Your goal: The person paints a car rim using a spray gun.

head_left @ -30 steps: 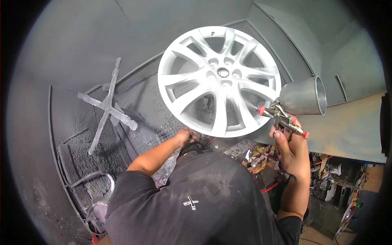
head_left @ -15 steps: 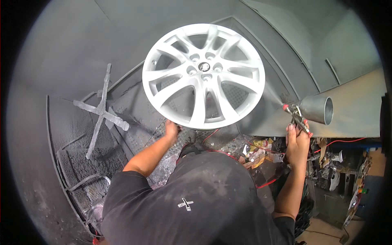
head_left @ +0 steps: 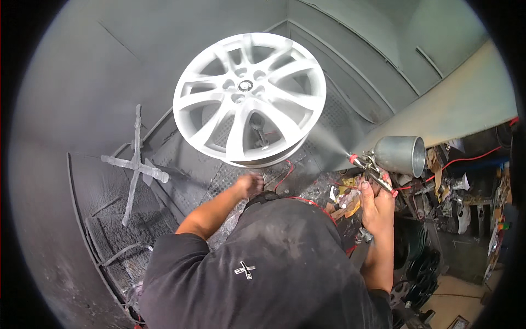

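A white alloy wheel (head_left: pixel 236 131) with paired spokes and a dark centre cap tilts in front of me. A support shows through its spokes. My right hand (head_left: pixel 378 211) is closed round a spray gun (head_left: pixel 373 174) with a grey metal cup (head_left: pixel 393 155). Its red-ringed nozzle points left, and a pale mist fans from it toward the wheel's lower right rim. The gun stays apart from the wheel. Below the wheel's near edge is my left hand (head_left: pixel 250 185); its fingers are blurred and partly hidden, so any grip or contact is unclear.
A grey-coated cross-shaped stand (head_left: pixel 134 163) is at left, beside a rough dark block (head_left: pixel 123 233). A red hose (head_left: pixel 312 203) runs over the floor near crumpled scraps (head_left: pixel 346 205). A pale panel (head_left: pixel 438 107) borders the right, with cluttered shelving (head_left: pixel 466 219) and dark wheels (head_left: pixel 419 263) below.
My right hand has brought the spray gun left and lower, nearer the wheel's lower right edge. My left hand has shifted right beneath the rim. The view has turned, and the wheel shows at another angle.
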Action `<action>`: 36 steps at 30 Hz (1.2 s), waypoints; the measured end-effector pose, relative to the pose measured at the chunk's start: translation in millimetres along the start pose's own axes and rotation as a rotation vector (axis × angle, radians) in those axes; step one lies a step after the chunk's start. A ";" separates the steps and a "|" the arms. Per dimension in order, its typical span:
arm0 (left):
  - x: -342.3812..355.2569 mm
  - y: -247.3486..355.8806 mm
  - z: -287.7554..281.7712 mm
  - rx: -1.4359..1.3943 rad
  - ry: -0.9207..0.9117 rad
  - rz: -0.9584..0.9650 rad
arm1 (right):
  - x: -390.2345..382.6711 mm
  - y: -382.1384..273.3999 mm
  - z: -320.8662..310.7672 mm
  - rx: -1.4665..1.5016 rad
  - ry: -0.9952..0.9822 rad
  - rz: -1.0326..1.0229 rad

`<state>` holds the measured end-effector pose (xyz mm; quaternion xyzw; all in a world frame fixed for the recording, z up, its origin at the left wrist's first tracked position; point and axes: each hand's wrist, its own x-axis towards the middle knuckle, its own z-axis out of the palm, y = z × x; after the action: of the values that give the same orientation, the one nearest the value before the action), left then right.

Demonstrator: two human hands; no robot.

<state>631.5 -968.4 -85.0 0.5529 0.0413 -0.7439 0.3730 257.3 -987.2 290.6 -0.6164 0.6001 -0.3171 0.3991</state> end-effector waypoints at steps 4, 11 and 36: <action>-10.2 70.2 -85.8 0.007 0.406 0.318 | -7.5 5.9 -7.2 -0.010 0.020 0.009; -16.2 47.0 -18.1 -0.196 0.416 0.541 | -11.4 20.4 -6.7 0.052 0.017 -0.071; -11.7 65.6 -63.0 -0.174 0.373 0.500 | -24.3 34.6 -17.7 -0.220 0.250 -0.302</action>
<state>722.0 -979.7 -76.3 0.6390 0.0353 -0.5087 0.5760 223.1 -963.7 271.1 -0.6950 0.5768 -0.3799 0.1999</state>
